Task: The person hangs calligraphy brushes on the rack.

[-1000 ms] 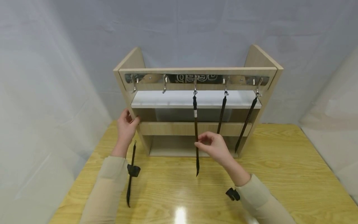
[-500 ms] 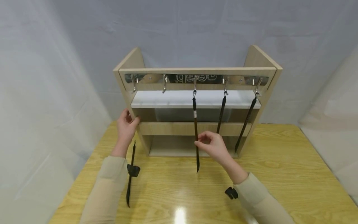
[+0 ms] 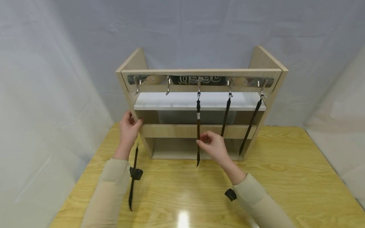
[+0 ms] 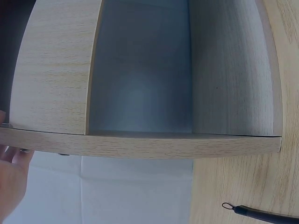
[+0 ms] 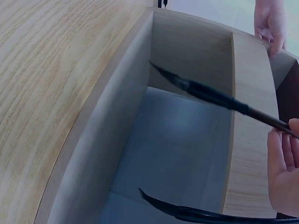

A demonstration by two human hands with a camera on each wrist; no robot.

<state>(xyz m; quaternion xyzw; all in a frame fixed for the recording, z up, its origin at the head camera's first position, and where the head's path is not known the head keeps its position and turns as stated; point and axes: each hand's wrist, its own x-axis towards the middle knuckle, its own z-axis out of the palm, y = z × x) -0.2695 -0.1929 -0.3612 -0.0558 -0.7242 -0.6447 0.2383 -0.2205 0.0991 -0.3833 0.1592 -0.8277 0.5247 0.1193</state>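
Observation:
A dark writing brush hangs by its cord loop from the middle hook of the metal rail, bristles down. My right hand pinches its handle between thumb and fingers, a little above the bristles; the right wrist view also shows this pinch. My left hand grips the left side panel of the wooden shelf, thumb on the inner side and fingers on the outer. Two more brushes hang from hooks on the right, a nearer-middle brush and an outermost brush.
The metal hook rail runs along the shelf's top board, with bare hooks at its left. Another brush lies on the wooden table beside my left forearm. Black straps sit by both wrists. Pale sheeting surrounds the table.
My right hand has shifted slightly forward and left, carrying the brush's lower end in towards the shelf, so the brush hangs straighter. The left hand keeps its place.

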